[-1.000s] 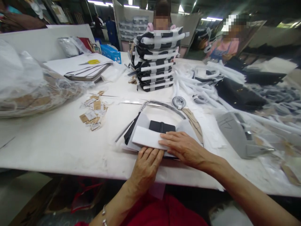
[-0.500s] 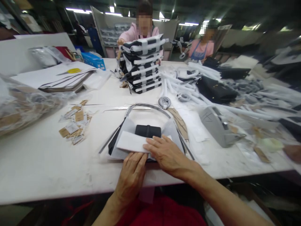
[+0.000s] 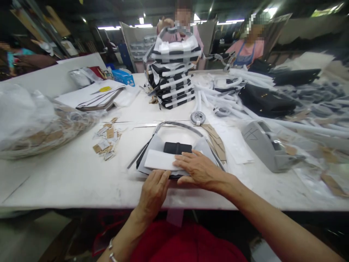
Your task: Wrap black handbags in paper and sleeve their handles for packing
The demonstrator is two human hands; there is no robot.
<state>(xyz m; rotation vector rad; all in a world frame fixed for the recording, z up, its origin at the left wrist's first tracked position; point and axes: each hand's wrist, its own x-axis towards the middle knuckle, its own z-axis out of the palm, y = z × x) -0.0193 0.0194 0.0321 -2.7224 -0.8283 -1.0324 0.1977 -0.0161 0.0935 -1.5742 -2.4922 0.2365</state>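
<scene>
A black bag (image 3: pixel 177 147) wrapped in white paper (image 3: pixel 160 160) lies flat at the near edge of the white table (image 3: pixel 68 174); its paper-wrapped handle (image 3: pixel 178 125) arcs away from me. My left hand (image 3: pixel 154 190) rests fingers together on the bag's near edge, pressing down. My right hand (image 3: pixel 196 168) lies flat, fingers stretched, on the white paper fold over the bag.
Several loose paper tags (image 3: pixel 106 140) lie to the left, beside a clear plastic bag (image 3: pixel 32 123) of more. A stack of wrapped striped bags (image 3: pixel 174 78) stands at the middle back, where a person lifts one. A grey tape dispenser (image 3: pixel 265 145) sits at the right, with tape rolls (image 3: pixel 197 117) and black bags (image 3: pixel 265 102) behind.
Both hands stay pressed on the wrapped bag, barely shifted. The person behind the stack has raised a wrapped bag above it. The camera view has swung slightly.
</scene>
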